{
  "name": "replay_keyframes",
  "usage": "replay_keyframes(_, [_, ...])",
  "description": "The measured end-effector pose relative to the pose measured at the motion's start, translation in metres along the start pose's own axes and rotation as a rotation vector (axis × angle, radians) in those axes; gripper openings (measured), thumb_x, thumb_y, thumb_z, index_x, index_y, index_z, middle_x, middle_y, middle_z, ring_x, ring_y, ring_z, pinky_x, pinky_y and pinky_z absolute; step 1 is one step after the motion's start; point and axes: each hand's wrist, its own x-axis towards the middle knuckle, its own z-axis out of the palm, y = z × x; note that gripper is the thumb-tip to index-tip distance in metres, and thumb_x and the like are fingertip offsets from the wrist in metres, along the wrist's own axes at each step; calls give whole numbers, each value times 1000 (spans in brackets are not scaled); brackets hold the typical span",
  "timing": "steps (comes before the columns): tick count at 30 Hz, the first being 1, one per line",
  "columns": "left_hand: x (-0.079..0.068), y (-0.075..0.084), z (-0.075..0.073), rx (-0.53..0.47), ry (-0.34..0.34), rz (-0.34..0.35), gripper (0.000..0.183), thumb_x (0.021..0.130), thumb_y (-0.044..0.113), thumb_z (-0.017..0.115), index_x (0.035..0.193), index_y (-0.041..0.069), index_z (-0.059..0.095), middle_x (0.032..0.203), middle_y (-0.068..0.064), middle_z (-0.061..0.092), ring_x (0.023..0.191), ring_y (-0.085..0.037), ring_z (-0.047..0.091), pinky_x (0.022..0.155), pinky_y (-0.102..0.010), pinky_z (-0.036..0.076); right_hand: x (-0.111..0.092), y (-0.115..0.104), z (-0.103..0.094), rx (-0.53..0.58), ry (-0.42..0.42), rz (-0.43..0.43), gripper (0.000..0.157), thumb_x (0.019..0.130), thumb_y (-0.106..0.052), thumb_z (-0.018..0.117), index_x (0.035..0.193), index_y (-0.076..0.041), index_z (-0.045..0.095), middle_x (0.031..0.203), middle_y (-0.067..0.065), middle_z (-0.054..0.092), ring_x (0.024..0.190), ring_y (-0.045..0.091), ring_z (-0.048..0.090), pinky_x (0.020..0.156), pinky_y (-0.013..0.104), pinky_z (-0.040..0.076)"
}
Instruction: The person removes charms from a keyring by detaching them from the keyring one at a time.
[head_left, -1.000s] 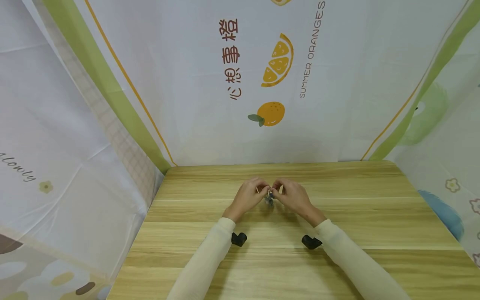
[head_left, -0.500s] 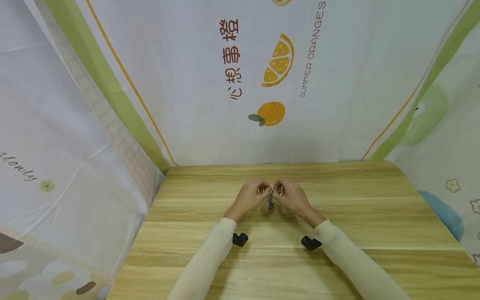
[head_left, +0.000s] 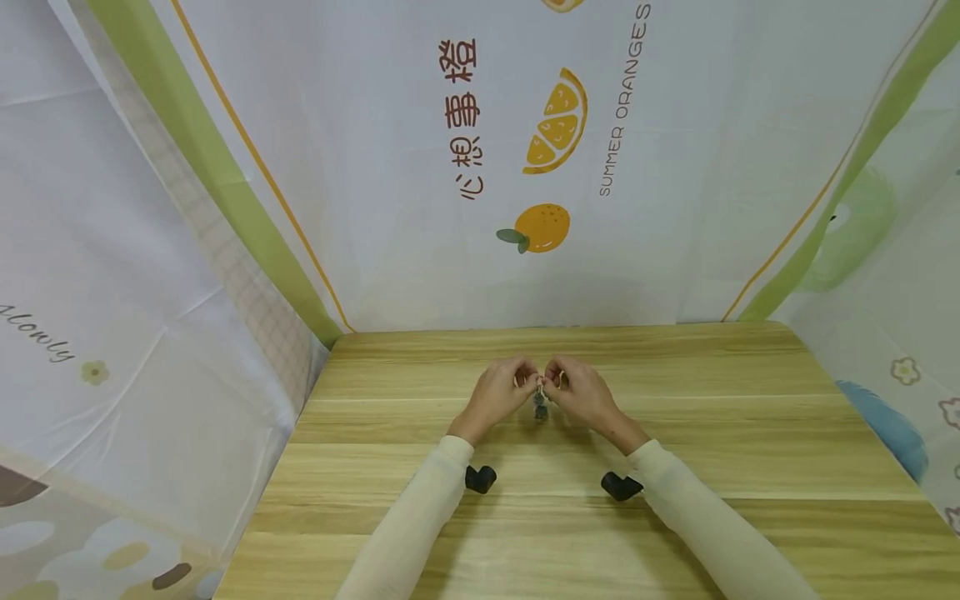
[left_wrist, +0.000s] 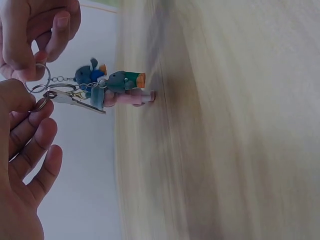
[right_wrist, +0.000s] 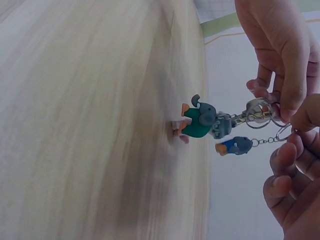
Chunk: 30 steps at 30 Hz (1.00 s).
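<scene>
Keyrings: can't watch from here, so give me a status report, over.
Left hand and right hand both pinching keyrings. Key and small toys hanging below. Nothing seen in the way.

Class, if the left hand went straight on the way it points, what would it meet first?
Most likely the right hand, facing it across the metal rings; the gap looks small, though depth is unclear.

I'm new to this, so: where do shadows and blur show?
Head view: soft shadows on the tabletop beside both sleeves; left wrist view: the tabletop's grain blurred, the green-clad elephant charm clearer; right wrist view: a dark, soft shadow near that charm.
</scene>
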Motion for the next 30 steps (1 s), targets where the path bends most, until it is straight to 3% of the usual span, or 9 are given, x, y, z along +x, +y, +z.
replay_keyframes(8, [-1,-4,-3,22,-7,-29,10,107,16,65,108,10,74,94,-2,74,80,-10,63,69,-22,52,0,4,0,39,13,-2,6,100,-8,71,96,-10,67,87,2,67,65,6,51,58,24,44])
replay_keyframes(20, [0,-1,-5,46,3,4,10,107,16,66,108,10,74,95,-2,75,79,-11,64,69,-22,52,0,4,-2,48,-40,69,8,106,-19,68,106,-11,68,92,3,68,61,10,51,55,26,44])
replay_keyframes(30, [1,4,-3,57,-5,36,8,105,15,68,105,10,74,94,-2,76,79,-12,64,70,-23,53,1,6,-1,33,-47,70,6,103,-14,68,98,-12,67,84,0,65,62,10,50,56,25,42])
